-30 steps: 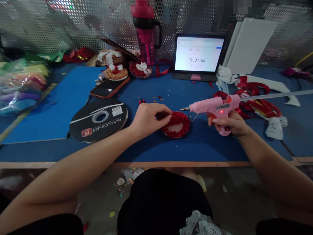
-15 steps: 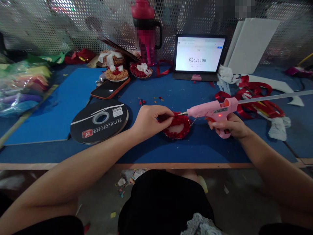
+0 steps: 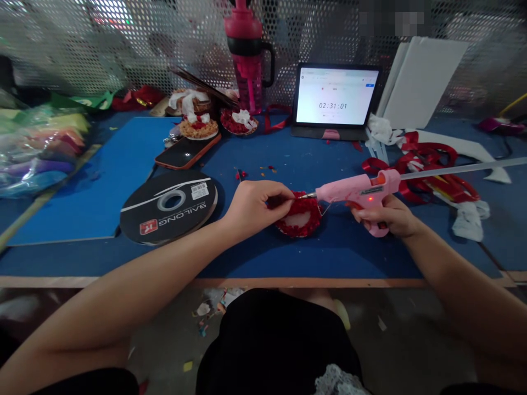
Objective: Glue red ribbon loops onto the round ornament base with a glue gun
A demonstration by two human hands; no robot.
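My right hand point(image 3: 393, 215) grips a pink hot glue gun point(image 3: 356, 189) by its handle, with a finger at the trigger. Its red light is lit, and a long clear glue stick point(image 3: 461, 169) sticks out of the back. The metal nozzle points left, its tip at the fingertips of my left hand point(image 3: 263, 203). Thumb and forefinger of that hand are pinched together; what they hold is too small to make out. Just below lies a round red piece point(image 3: 310, 222) with a fuzzy rim and a pale centre, partly hidden by my left fingers.
Left of my hands lies a black ribbon spool point(image 3: 135, 211). Behind it are a phone point(image 3: 185, 153) and several decorated round pieces point(image 3: 198, 129). A pink bottle point(image 3: 246, 66) and a tablet point(image 3: 335, 96) stand at the back. Red ribbon point(image 3: 436, 151) is heaped at right.
The whole view has shifted slightly, so things sit a little lower. The nozzle stays at my left fingertips, and both hands keep almost the same pose.
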